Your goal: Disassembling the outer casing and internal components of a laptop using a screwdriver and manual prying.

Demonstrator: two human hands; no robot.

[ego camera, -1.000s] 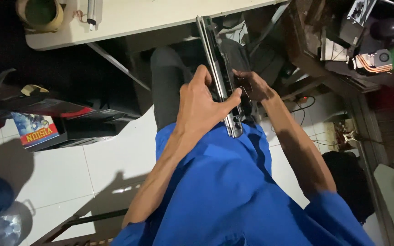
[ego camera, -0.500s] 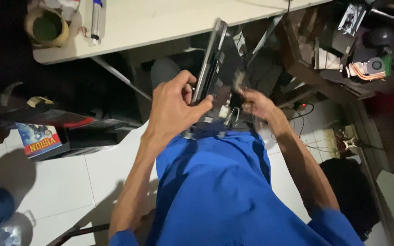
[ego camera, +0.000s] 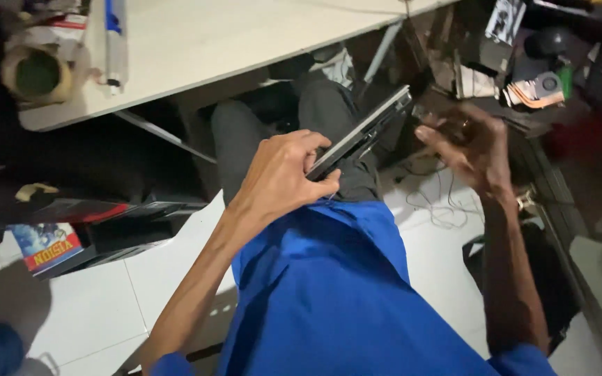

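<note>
Nearest, a blue shirt (ego camera: 329,306) fills the lower frame, and from it both bare arms reach forward over dark trousers (ego camera: 259,125). The left hand (ego camera: 280,177) is clamped on the near end of a closed laptop (ego camera: 365,131) — thumb beneath, fingers curled over the top edge. The laptop is held slanted above the right thigh, its far end raised toward the right and supported by nothing else.

The right hand (ego camera: 465,143) is off the laptop, just to its right, fingers half curled; it is blurred, and whether anything small is held in it cannot be told.

A slip is the likeliest trouble: the whole weight is carried by one hand at one end, so the long body could lever down out of the pinch and drop onto the white tiled floor (ego camera: 92,306), or land among the loose cables (ego camera: 433,202) lying beyond the knee. The raised end could also be knocked against the metal table leg (ego camera: 384,49) close behind it.

The laptop appears thin and flat, silver-grey along its edge and darker on the face — lid shut. Farther off, a pale tabletop (ego camera: 231,35) carries a tape roll (ego camera: 36,73) at its left end.
</note>
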